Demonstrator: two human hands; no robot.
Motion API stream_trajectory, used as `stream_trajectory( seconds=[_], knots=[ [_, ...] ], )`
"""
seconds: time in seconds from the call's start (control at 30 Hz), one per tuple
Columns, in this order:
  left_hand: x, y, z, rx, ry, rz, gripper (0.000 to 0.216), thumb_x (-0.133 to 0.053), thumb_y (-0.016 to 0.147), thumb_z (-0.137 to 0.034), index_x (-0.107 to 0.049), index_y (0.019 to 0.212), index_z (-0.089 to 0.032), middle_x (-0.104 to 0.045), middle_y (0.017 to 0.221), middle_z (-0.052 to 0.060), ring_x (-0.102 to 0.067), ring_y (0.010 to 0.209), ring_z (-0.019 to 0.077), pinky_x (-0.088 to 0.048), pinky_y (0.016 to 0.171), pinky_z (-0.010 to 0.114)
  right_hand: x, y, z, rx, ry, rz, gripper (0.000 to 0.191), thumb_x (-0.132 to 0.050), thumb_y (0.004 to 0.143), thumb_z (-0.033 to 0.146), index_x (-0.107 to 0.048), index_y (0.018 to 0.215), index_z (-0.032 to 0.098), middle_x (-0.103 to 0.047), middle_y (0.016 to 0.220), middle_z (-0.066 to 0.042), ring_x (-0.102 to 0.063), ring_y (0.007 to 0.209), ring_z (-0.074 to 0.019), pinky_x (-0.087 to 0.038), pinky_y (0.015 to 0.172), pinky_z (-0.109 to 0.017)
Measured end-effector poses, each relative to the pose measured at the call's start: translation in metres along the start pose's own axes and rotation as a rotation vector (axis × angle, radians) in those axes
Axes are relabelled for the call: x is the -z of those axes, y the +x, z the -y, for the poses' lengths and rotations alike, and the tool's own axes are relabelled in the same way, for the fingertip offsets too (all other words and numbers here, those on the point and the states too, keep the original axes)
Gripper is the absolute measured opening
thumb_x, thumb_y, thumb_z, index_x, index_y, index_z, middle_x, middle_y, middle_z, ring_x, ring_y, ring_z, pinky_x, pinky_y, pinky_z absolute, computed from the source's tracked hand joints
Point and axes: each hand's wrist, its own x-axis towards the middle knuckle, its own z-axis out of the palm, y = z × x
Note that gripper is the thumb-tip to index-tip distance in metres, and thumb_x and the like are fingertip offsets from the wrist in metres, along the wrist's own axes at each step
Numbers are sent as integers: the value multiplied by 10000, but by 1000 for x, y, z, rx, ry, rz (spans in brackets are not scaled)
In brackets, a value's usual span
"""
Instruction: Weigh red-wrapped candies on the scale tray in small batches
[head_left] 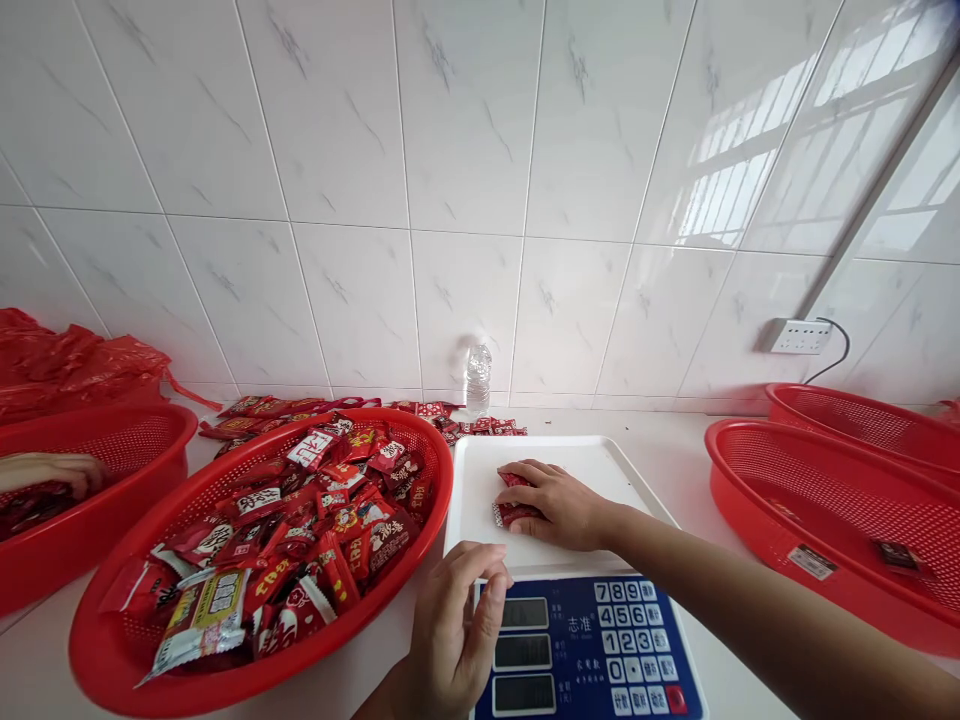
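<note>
My right hand [551,500] lies on the white weighing tray [480,470] of a blue electronic scale [592,640], its fingers curled over a few red candy packets [514,508]. My left hand [454,630] hovers at the scale's front left corner beside the displays, fingers bent and loosely together, with nothing visible in them. Just left of the scale stands a red mesh basket [112,650] heaped with red and white wrapped candies [300,530].
Another person's hand [52,472] reaches into a red basket [97,520] at far left, with red plastic bags [67,365] behind. Two red baskets [757,520] stand right, nearly empty. A water bottle [478,378], loose candies and a wall socket [799,336] lie by the tiled wall.
</note>
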Motion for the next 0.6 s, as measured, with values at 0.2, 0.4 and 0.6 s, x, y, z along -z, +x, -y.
stream_trajectory(
  seconds=[0.2, 0.4, 0.6],
  knots=[
    [-1, 2, 0, -5, 14, 3, 296, -444, 929, -75, -512, 1196, -182, -616, 799, 41, -620, 718, 154, -552, 681, 277, -5, 5, -15, -54, -20, -185, 213, -462, 980, 313, -630, 1090, 243, -609, 1216, -60, -594, 1070, -175, -472, 906, -316],
    [0, 1, 2, -5, 32, 4, 286, -453, 919, -64, -526, 1170, -180, -626, 799, 38, -634, 721, 150, -555, 679, 261, 13, 7, -20, -255, -54, -380, 226, -400, 1004, 363, -591, 1013, 242, -656, 1031, -38, -652, 825, -159, -486, 703, -285],
    [0, -1, 5, -24, 24, 21, 306, -446, 915, -50, -514, 1188, -169, -620, 804, 45, -626, 736, 149, -555, 691, 270, 20, -7, -18, -269, -85, -366, 192, -432, 986, 348, -594, 981, 246, -665, 1032, -18, -641, 776, -155, -455, 647, -282]
  ],
)
